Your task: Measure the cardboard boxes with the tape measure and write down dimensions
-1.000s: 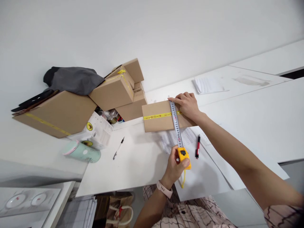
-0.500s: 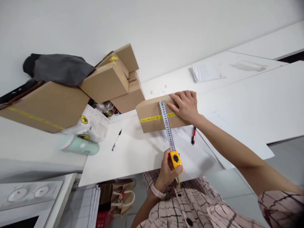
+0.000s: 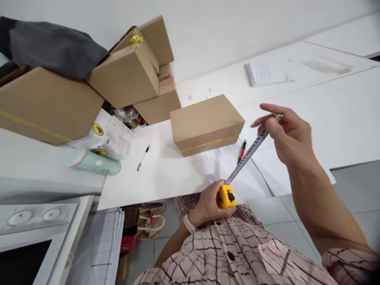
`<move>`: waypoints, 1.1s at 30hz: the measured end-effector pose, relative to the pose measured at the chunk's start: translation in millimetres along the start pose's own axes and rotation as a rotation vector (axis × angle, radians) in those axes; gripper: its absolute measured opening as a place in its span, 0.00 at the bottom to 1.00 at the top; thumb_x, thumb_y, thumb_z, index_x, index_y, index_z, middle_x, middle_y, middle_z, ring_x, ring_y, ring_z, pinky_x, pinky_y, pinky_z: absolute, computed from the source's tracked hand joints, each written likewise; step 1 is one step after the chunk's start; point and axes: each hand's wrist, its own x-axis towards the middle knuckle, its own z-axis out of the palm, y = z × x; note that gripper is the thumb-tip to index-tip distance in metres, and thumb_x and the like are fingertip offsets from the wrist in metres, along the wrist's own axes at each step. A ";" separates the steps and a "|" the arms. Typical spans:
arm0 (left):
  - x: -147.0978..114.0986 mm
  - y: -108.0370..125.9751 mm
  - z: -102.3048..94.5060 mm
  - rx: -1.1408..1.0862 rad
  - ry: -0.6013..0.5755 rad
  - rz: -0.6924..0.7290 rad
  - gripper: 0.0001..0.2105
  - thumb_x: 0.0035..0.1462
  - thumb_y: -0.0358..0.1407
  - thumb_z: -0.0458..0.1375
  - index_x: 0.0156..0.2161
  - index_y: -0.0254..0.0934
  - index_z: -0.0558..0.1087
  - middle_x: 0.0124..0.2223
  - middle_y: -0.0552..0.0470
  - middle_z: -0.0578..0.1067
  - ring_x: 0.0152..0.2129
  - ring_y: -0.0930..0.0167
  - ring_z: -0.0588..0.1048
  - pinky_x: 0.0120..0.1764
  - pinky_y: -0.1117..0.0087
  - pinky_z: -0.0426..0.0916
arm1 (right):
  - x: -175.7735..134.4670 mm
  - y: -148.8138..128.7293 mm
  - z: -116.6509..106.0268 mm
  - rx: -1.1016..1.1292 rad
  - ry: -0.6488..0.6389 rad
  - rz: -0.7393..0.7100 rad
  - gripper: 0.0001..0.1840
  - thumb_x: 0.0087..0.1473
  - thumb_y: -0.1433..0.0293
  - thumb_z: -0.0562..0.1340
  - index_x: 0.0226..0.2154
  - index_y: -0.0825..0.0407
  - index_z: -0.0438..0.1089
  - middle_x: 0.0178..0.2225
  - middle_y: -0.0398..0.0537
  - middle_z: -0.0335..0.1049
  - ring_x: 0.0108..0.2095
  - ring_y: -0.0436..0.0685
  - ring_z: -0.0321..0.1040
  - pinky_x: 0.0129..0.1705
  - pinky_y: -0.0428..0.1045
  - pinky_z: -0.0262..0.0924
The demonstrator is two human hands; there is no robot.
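Note:
My left hand (image 3: 209,204) is closed around the yellow case of a tape measure (image 3: 228,196), just past the table's front edge. Its silver blade runs out up and to the right. At the blade's far end my right hand (image 3: 289,136) pinches the tip between thumb and fingers. Beyond the blade, a closed cardboard box (image 3: 206,118) with a yellow tape strip lies on the table, touched by neither hand. Under the box's near side and the blade are printed sheets (image 3: 216,162). A red and black marker (image 3: 242,150) lies between box and blade.
Several cardboard boxes (image 3: 124,79) are stacked at the back left, a dark grey cloth (image 3: 56,47) over them. A white avocado-print carton (image 3: 109,132), a mint bottle (image 3: 93,162) and a pen (image 3: 143,157) lie left. A paper stack (image 3: 267,73) lies back right.
My right hand has left the box and moved right, now pinching the blade's tip. The blade has swung off the box toward the right. The box now sits lower, its top face showing.

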 end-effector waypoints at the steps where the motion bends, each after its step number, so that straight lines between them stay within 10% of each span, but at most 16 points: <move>1: -0.9 0.7 0.7 0.011 -0.008 0.006 0.36 0.46 0.42 0.70 0.61 0.41 0.67 0.50 0.45 0.76 0.46 0.57 0.75 0.54 0.53 0.70 | -4.4 -3.8 -5.4 0.003 0.023 -0.005 0.20 0.61 0.57 0.67 0.53 0.44 0.77 0.29 0.45 0.76 0.27 0.55 0.69 0.32 0.54 0.65; 5: -1.2 1.5 2.3 -0.012 0.054 0.008 0.42 0.46 0.41 0.72 0.66 0.41 0.62 0.56 0.42 0.74 0.53 0.55 0.74 0.59 0.50 0.67 | -35.4 3.1 -13.5 0.000 0.087 0.076 0.13 0.58 0.61 0.70 0.45 0.44 0.80 0.25 0.43 0.75 0.23 0.54 0.68 0.28 0.53 0.65; 13: 16.9 -5.2 -3.4 -0.126 0.234 0.024 0.53 0.44 0.37 0.74 0.71 0.43 0.49 0.57 0.42 0.71 0.54 0.57 0.73 0.60 0.51 0.66 | -111.1 44.3 24.0 -0.421 -0.306 0.188 0.17 0.62 0.52 0.61 0.46 0.43 0.75 0.30 0.46 0.78 0.27 0.58 0.74 0.32 0.53 0.68; 18: 25.5 -17.3 -12.0 0.089 0.333 0.020 0.47 0.48 0.35 0.71 0.69 0.43 0.53 0.56 0.43 0.71 0.53 0.58 0.73 0.59 0.52 0.67 | -97.8 74.5 18.7 -0.986 -0.092 0.290 0.25 0.65 0.48 0.52 0.47 0.48 0.72 0.30 0.51 0.77 0.31 0.63 0.74 0.30 0.52 0.60; 23: 38.3 -26.7 -23.3 0.402 0.396 0.059 0.40 0.51 0.29 0.68 0.67 0.41 0.56 0.57 0.41 0.72 0.54 0.55 0.72 0.59 0.49 0.68 | -80.2 100.3 14.1 -1.243 -0.263 0.389 0.32 0.61 0.51 0.58 0.59 0.54 0.67 0.39 0.60 0.79 0.35 0.67 0.74 0.29 0.52 0.57; 28: 46.7 -40.8 -20.2 0.474 0.414 0.173 0.32 0.54 0.26 0.64 0.63 0.39 0.61 0.57 0.40 0.72 0.55 0.55 0.71 0.58 0.49 0.69 | -84.8 103.5 9.5 -1.131 -0.326 0.360 0.22 0.61 0.68 0.53 0.52 0.54 0.75 0.37 0.59 0.79 0.32 0.64 0.74 0.33 0.54 0.61; 33: 50.6 -16.3 -42.0 0.456 0.511 0.394 0.29 0.65 0.45 0.60 0.66 0.41 0.56 0.57 0.43 0.73 0.53 0.58 0.75 0.53 0.51 0.74 | -105.1 107.2 -2.8 -0.405 0.033 0.462 0.18 0.62 0.65 0.55 0.46 0.51 0.77 0.35 0.51 0.80 0.36 0.61 0.77 0.43 0.58 0.70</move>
